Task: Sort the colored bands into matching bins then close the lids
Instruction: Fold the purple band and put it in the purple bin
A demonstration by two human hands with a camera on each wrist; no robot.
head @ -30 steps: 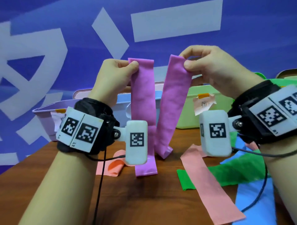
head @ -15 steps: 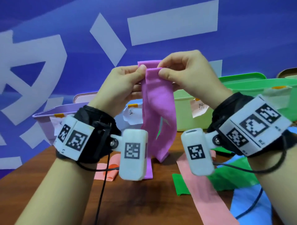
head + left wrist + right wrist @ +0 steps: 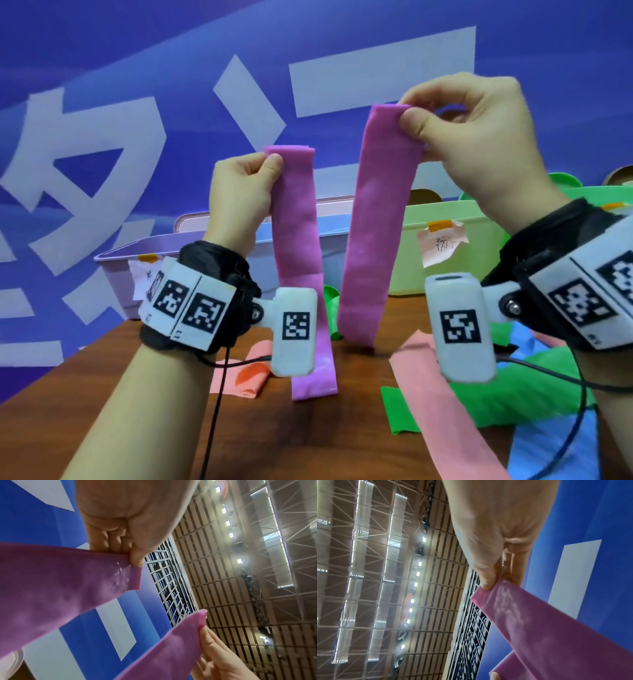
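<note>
The purple band (image 3: 373,219) hangs in the air above the table (image 3: 171,428), draped in a long U: one end is pinched by the left hand (image 3: 239,195), the other, held higher, by the right hand (image 3: 479,137). On the right side the hanging strip reaches down to just above the wood, while the left strip's lower part runs down behind the left wrist camera to the table edge of the view. It looks thin, limp and very light, a stretchy sheet that sags under its own weight and keeps no shape. Each hand has its thumb pressed against curled fingers on a top corner of the strip, which the wrist views confirm; that grip at the ends seems right, since a hold in the middle would let both tails flop. The surface appears smooth and slightly powdery, so a firm pinch is safer than a loose one.

Behind it stand the lilac bin (image 3: 116,270) and the pale green bin (image 3: 445,246), both open, with paper labels. Pink bands (image 3: 445,411), green bands (image 3: 513,404) and a blue band (image 3: 548,452) lie loose on the table.
</note>
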